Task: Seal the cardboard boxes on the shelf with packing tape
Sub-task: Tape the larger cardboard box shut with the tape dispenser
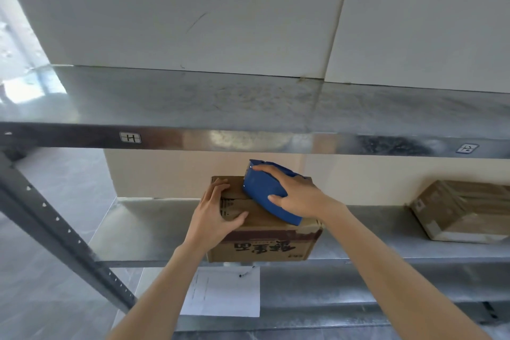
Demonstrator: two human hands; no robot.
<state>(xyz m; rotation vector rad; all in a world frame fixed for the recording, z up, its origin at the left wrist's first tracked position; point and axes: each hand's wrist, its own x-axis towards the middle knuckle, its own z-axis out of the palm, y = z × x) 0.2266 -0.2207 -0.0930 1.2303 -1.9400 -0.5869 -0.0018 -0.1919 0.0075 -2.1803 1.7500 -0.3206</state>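
Metal shelf (154,229) against a pale wall carries two cardboard boxes: a centre box (262,248) and a second box (463,210) well apart at right. One blue tape dispenser (265,190) sits on the centre box's top, its long axis running front to back and its nose toward the wall. Hands: the right hand (298,193) grips the dispenser, and the left hand (212,218) presses on the lid beside it.

Item: one person, seen from a head-worn camera, two arms showing. The left forearm (165,284) is showing bare along all of its visible length, slender and narrowing toward the wrist. The right forearm (386,265) is showing bare in the same way, from the frame edge to the wrist. The left hand (215,215) and the right hand (299,194) are going ungloved, with long, slim fingers. Nail detail is reading too small to tell.
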